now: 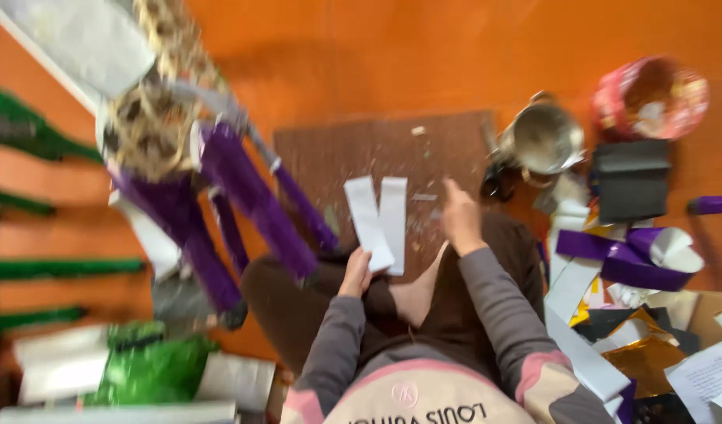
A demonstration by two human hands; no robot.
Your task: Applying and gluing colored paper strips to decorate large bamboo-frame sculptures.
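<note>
L hand [355, 272] fingers clasping 2 white paper strips [379, 222]; R hand [460, 215] loosely curled, empty, near green package [149, 365].

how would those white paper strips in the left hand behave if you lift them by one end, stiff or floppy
Probably fairly floppy: the white paper strips look thin and flat, pinched only at their lower end by the left hand. They stand up now, so perhaps slightly stiff card. Likely very light, easy to crease, and unlikely to roll.

Single head-worn view, looking steeply down, close over lap and floor [424, 47]
</note>
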